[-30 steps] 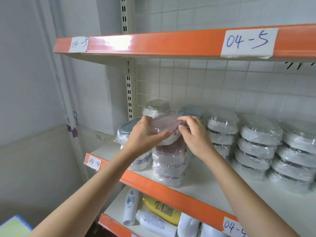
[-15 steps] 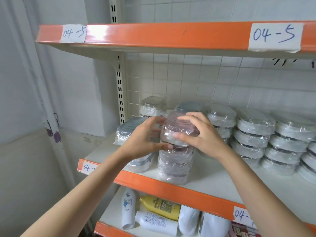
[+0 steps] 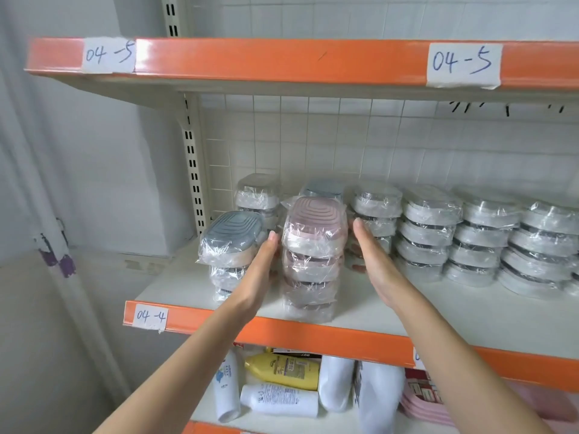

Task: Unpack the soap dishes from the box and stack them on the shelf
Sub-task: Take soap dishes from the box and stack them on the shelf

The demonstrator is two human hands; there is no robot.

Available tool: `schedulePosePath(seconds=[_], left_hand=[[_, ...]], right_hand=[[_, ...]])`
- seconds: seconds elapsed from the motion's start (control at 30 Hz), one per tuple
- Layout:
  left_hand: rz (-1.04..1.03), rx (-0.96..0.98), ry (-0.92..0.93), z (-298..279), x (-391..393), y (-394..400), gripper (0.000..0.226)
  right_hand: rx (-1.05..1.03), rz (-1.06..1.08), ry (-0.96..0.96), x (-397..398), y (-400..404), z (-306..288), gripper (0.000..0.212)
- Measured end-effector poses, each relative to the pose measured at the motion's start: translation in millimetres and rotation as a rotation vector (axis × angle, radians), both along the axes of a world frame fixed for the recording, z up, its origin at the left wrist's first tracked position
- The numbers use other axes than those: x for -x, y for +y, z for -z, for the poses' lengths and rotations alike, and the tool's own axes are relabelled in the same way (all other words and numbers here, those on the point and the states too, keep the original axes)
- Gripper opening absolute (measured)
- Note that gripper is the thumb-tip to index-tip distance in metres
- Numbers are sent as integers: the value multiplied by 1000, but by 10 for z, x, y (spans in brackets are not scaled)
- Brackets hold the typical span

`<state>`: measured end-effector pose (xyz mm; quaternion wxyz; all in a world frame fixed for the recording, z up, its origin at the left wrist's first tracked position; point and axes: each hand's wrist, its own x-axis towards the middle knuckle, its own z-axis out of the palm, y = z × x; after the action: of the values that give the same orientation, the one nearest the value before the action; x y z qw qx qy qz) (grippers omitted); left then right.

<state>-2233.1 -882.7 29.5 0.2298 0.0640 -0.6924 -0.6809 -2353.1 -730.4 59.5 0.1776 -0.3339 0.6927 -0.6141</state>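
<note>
Centrally, pink soap dish stack (image 3: 313,258) on the shelf (image 3: 407,305), left hand (image 3: 261,270) and right hand (image 3: 372,264) flat, fingers straight, flanking it, blue-lidded stack (image 3: 230,242) left.

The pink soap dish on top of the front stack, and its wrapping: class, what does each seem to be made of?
Pink soap dish: probably moulded plastic, matt; its lid carries raised concentric ridges in an even colour.
Wrapping: thin clear plastic film, glossy; it crinkles and throws white glints.
</note>
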Motion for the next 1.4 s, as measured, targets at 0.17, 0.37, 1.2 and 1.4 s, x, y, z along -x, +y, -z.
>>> schedulePosePath(seconds=[0.17,0.37,1.2,1.4], left_hand=[[62,-54,-71,37,91,153,64],[79,-97,-76,-43,191,182,36],[-101,202,-474,-993,1225,-551,24],[-248,543,-374,-1194,920,-708,18]], right_hand=[[-69,-26,-259,-34,-68,388,106],[-108,31,-262,13,54,266,90],[-522,165,297,881,-824,-820,16],[-723,177,669,700,-767,-1031,33]])
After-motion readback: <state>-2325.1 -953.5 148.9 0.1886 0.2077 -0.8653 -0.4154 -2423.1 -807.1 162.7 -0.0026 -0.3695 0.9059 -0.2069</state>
